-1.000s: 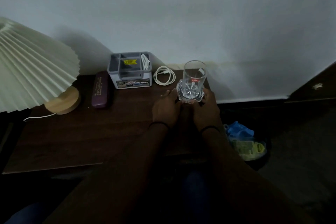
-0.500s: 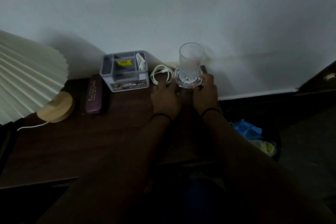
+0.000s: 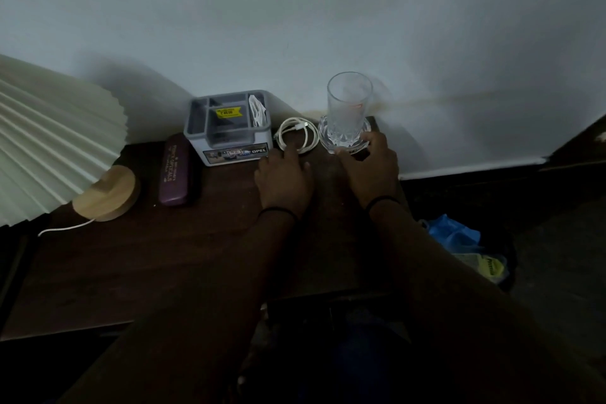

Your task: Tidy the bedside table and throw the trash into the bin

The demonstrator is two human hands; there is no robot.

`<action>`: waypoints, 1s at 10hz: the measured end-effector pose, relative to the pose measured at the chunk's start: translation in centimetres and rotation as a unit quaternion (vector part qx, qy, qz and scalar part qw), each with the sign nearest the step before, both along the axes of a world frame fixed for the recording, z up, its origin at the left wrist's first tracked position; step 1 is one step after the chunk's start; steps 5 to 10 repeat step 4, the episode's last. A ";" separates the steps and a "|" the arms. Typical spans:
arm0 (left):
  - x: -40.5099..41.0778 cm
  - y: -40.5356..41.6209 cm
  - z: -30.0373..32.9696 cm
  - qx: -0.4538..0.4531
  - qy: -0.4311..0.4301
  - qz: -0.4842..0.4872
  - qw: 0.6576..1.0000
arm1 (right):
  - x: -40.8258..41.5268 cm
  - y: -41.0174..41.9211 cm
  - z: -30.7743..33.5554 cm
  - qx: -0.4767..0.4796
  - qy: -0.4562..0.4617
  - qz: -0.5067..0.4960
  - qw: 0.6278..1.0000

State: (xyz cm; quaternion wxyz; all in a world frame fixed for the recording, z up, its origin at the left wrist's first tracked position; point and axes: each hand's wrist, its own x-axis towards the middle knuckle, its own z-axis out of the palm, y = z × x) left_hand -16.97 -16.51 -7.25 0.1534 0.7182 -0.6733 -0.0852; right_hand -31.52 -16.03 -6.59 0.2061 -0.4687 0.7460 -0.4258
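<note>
An empty clear glass (image 3: pixel 349 102) stands upright on a cut-glass coaster (image 3: pixel 328 136) at the back right corner of the dark wooden bedside table (image 3: pixel 147 259). My right hand (image 3: pixel 372 170) holds the coaster's front edge between thumb and fingers. My left hand (image 3: pixel 283 177) lies flat on the table, its fingertips touching a coiled white cable (image 3: pixel 308 136) just left of the coaster. The bin (image 3: pixel 506 259) sits on the floor to the right of the table, with a blue bag (image 3: pixel 454 233) and a yellow wrapper (image 3: pixel 490 267) in it.
A grey desk organiser (image 3: pixel 229 141) stands against the wall left of the cable. A purple glasses case (image 3: pixel 173 170) lies beside it. A pleated lamp shade (image 3: pixel 49 141) on a wooden base (image 3: pixel 106 193) fills the left side, its white cord (image 3: pixel 65 228) trailing off.
The glass on its coaster has slid back toward the wall into the right rear corner. My left hand has left the coaster and moved left onto the cable.
</note>
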 end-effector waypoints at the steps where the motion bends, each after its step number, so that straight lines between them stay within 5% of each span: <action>1: 0.3 0.4 -0.3 -0.006 -0.014 -0.003 1.000 | 0.0 -0.1 -0.1 0.002 0.028 0.003 1.000; 10: 0.5 4.7 0.1 -0.062 -0.011 -0.017 0.998 | 0.7 1.8 -0.4 -0.044 0.071 0.005 0.996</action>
